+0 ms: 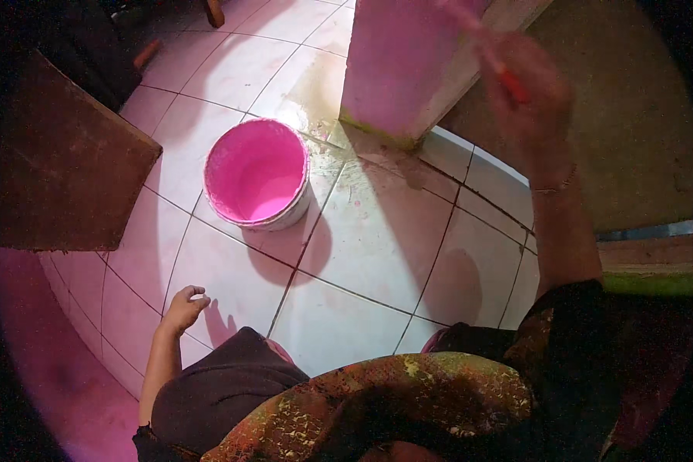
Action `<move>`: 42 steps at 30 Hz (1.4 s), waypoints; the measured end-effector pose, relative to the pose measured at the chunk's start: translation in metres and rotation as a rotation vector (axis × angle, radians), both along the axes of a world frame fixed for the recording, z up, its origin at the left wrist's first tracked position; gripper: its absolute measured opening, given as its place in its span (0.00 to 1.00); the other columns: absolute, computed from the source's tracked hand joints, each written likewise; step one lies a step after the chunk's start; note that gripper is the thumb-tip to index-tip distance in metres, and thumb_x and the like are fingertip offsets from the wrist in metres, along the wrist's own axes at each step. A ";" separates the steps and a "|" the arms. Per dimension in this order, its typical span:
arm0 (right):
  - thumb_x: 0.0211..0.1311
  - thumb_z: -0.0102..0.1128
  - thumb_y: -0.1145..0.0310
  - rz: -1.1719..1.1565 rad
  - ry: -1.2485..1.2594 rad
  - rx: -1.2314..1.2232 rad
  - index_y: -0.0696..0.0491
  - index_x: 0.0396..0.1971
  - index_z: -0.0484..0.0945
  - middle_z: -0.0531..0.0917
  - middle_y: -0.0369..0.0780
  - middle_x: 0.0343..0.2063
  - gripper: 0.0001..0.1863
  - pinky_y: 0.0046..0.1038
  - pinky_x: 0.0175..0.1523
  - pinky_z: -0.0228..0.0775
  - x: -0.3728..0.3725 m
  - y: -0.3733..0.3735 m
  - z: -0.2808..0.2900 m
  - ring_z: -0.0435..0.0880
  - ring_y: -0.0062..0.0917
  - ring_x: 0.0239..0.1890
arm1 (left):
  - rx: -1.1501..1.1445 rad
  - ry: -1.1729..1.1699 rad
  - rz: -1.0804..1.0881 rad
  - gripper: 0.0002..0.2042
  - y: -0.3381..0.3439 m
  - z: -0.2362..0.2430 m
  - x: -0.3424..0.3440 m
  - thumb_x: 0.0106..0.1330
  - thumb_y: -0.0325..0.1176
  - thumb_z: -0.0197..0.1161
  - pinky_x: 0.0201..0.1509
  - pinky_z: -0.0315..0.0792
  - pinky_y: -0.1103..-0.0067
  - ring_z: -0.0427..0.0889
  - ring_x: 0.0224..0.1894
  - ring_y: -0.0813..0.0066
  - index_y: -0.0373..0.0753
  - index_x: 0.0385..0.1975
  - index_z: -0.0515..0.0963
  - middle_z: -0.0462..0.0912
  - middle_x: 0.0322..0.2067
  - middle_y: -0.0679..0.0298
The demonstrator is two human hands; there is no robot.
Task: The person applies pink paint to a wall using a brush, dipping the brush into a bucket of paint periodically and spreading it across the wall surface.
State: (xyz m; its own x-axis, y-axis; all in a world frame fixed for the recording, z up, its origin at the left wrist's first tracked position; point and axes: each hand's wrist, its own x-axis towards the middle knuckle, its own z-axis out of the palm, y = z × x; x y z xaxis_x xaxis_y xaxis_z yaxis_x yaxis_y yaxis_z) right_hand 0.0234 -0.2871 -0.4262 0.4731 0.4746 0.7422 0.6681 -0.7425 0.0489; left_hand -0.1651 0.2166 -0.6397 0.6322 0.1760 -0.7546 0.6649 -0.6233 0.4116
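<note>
My right hand (535, 100) is raised at the upper right, closed round the red-orange handle of a paintbrush (513, 86). Motion smears the brush, and its far end points up and left in front of a pink-painted wall end (408, 61). Low on the left, above my thigh, my left hand (183, 309) hangs with loosely bent fingers and nothing visible in it. Between my hands and the wall stands a white bucket (294, 212) on the floor, its inside coated pink. Bright pink paint (273, 196) lies at its bottom.
White floor tiles (346, 300) spread around the bucket, with wet smears by the wall's foot. A brown board-like panel (69, 162) juts in at the left. Dark furniture (77, 46) stands at the upper left. A brownish surface (624, 115) lies beyond my right forearm.
</note>
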 end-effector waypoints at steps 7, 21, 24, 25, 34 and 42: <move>0.53 0.52 0.76 0.126 0.497 -0.086 0.51 0.49 0.73 0.78 0.42 0.27 0.21 0.31 0.31 0.71 -0.029 0.025 -0.048 0.78 0.36 0.27 | -0.051 -0.079 -0.038 0.23 0.013 -0.016 -0.001 0.56 0.37 0.62 0.33 0.69 0.79 0.71 0.29 0.75 0.31 0.49 0.71 0.77 0.34 0.59; 0.55 0.57 0.75 -0.021 -0.139 -0.027 0.51 0.36 0.79 0.80 0.40 0.29 0.08 0.28 0.34 0.72 0.005 -0.005 0.041 0.80 0.30 0.30 | -0.029 -0.057 0.001 0.21 0.008 -0.002 0.003 0.56 0.34 0.61 0.48 0.68 0.75 0.77 0.44 0.66 0.32 0.49 0.70 0.79 0.38 0.53; 0.60 0.54 0.72 -0.028 -0.262 -0.202 0.53 0.34 0.79 0.77 0.41 0.30 0.06 0.26 0.29 0.75 -0.019 0.030 0.082 0.78 0.28 0.28 | -0.027 -0.047 0.020 0.21 0.014 -0.009 -0.004 0.56 0.33 0.61 0.48 0.69 0.75 0.77 0.44 0.66 0.32 0.49 0.70 0.79 0.39 0.52; 0.62 0.53 0.71 -0.041 -0.309 -0.261 0.54 0.34 0.79 0.77 0.41 0.30 0.06 0.25 0.27 0.76 -0.021 0.033 0.087 0.77 0.27 0.27 | -0.025 -0.072 -0.002 0.22 0.016 -0.013 -0.004 0.55 0.35 0.62 0.41 0.69 0.76 0.75 0.37 0.70 0.32 0.49 0.71 0.78 0.37 0.56; 0.48 0.57 0.74 -0.129 0.186 -0.388 0.54 0.29 0.77 0.80 0.41 0.40 0.06 0.31 0.31 0.74 -0.005 0.026 -0.089 0.81 0.29 0.27 | -0.036 -0.109 -0.016 0.22 0.021 -0.016 -0.004 0.54 0.37 0.63 0.29 0.69 0.79 0.73 0.28 0.76 0.33 0.48 0.72 0.77 0.31 0.61; 0.54 0.53 0.75 -0.053 0.754 -0.104 0.54 0.47 0.73 0.78 0.47 0.33 0.18 0.35 0.39 0.73 -0.007 0.034 -0.123 0.79 0.39 0.38 | -0.032 -0.040 -0.010 0.21 0.023 -0.017 -0.007 0.56 0.35 0.60 0.47 0.70 0.75 0.77 0.45 0.65 0.31 0.49 0.71 0.76 0.44 0.53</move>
State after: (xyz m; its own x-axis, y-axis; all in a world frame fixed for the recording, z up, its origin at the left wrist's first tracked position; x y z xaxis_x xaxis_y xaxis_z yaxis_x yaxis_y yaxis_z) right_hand 0.0159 -0.2527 -0.5490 0.8582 0.4872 0.1617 0.5121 -0.7909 -0.3350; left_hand -0.1719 0.2394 -0.6569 0.6635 0.1454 -0.7340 0.6414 -0.6156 0.4578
